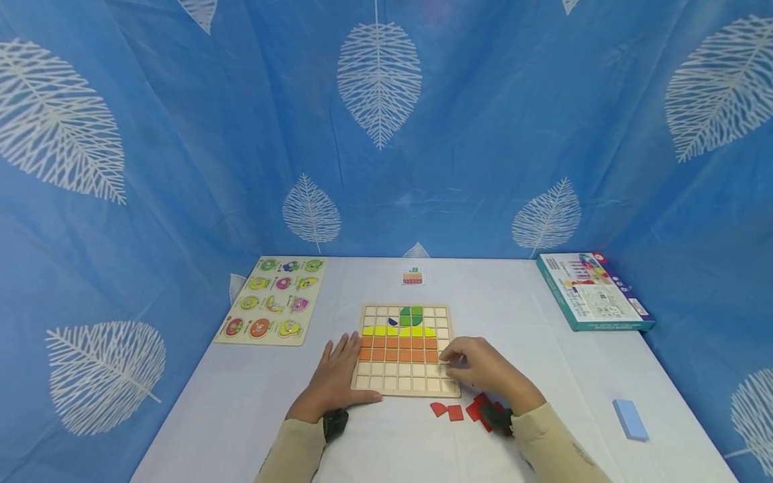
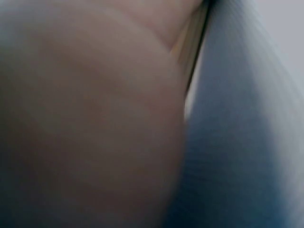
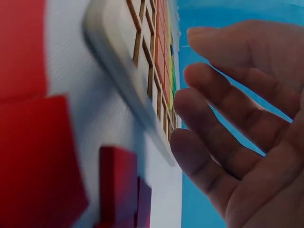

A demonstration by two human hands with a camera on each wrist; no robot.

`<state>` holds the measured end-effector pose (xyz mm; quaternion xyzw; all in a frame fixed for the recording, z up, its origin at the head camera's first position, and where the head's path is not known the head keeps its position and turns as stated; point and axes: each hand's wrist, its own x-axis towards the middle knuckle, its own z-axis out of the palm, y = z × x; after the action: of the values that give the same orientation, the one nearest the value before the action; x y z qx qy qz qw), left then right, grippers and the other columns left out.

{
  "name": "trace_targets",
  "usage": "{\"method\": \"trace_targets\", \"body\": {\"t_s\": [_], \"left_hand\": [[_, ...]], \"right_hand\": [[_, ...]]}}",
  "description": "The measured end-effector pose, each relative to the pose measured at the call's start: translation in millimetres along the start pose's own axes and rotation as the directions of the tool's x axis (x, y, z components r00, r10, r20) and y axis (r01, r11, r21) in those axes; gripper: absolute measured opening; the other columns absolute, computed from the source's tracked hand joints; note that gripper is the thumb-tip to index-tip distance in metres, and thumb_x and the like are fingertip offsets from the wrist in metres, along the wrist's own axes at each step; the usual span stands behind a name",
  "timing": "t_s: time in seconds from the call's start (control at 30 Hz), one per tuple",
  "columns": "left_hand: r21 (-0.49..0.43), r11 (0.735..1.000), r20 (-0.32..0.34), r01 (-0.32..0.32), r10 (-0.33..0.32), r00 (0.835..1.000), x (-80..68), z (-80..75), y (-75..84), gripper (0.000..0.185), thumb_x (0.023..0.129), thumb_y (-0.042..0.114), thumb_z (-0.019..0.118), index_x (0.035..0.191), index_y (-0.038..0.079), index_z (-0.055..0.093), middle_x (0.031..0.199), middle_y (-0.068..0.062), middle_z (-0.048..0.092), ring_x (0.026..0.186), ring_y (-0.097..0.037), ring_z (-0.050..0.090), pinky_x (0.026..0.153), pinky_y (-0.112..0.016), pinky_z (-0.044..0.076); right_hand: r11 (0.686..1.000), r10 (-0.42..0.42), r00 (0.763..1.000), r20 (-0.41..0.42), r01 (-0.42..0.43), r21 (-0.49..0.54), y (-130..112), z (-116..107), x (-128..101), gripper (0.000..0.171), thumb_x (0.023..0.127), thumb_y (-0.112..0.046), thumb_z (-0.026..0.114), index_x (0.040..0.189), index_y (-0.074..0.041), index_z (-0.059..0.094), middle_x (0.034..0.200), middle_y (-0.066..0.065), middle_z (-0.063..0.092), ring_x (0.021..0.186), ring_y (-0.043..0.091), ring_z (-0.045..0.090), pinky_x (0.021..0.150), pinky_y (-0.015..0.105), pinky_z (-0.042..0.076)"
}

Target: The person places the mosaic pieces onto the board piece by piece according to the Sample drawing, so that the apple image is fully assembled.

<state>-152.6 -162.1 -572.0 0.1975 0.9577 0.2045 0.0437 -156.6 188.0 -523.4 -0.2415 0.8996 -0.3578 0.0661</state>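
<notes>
Right hand: fingers loosely curled, holding nothing visible, over the grid board's lower right corner. Left hand: fingers straight, flat against the board's left edge. Red tiles lie on the bench just beside.

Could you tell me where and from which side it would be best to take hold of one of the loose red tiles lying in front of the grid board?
Probably the outermost red tile, pinched across two opposite edges from above. It lies flat on the table with bare cloth around it, apart from the grid board, so fingertips can likely reach its thin sides. The right hand is nearest; the left hand rests flat at the board's edge.
</notes>
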Motion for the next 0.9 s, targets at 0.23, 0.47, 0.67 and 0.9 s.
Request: {"method": "trace_targets", "body": {"t_s": [0.23,0.47,0.67,0.9], "left_hand": [[-0.005,1.000,0.000,0.011,-0.011,1.000,1.2,0.5,-0.5,0.134,0.072,0.081,0.078,0.166,0.000,0.026,0.171,-0.016,0.023,0.158,-0.036,0.015,0.125,-0.057,0.003],[-0.011,1.000,0.007,0.012,-0.011,1.000,1.1,0.4,-0.9,0.135,0.072,0.082,0.077,0.166,0.000,0.025,0.172,-0.016,0.023,0.158,-0.035,0.015,0.125,-0.057,0.003],[-0.010,1.000,0.000,0.022,-0.022,1.000,1.2,-2.3,2.0,0.134,0.072,0.080,0.079,0.165,-0.001,0.027,0.171,-0.016,0.025,0.158,-0.036,0.016,0.125,-0.057,0.004],[-0.013,1.000,0.017,0.013,-0.013,1.000,1.5,0.8,-1.3,0.135,0.072,0.082,0.077,0.166,0.000,0.024,0.172,-0.016,0.022,0.158,-0.035,0.014,0.125,-0.057,0.003]], "right_hand": [[0.996,0.087,0.996,-0.025,-0.087,-0.015,9.5,-9.9,-17.5,0.027,0.086,-0.002,0.085,0.108,-0.014,0.078,0.104,-0.006,0.069,0.089,0.020,0.061,0.083,0.035,0.059],[0.988,0.142,0.990,0.006,-0.141,-0.060,23.2,-14.9,-32.0,0.039,0.078,-0.004,0.091,0.111,-0.017,0.076,0.110,-0.009,0.064,0.100,0.018,0.058,0.092,0.041,0.059],[0.985,0.144,0.988,-0.057,-0.148,-0.090,32.6,-17.4,-34.4,0.035,0.081,-0.002,0.085,0.111,-0.018,0.077,0.112,-0.010,0.063,0.107,0.017,0.060,0.096,0.044,0.057],[0.978,0.188,0.977,-0.105,-0.196,-0.070,39.2,-14.2,-32.1,0.028,0.086,0.001,0.079,0.108,-0.016,0.077,0.110,-0.007,0.064,0.101,0.018,0.059,0.092,0.041,0.058]]}}
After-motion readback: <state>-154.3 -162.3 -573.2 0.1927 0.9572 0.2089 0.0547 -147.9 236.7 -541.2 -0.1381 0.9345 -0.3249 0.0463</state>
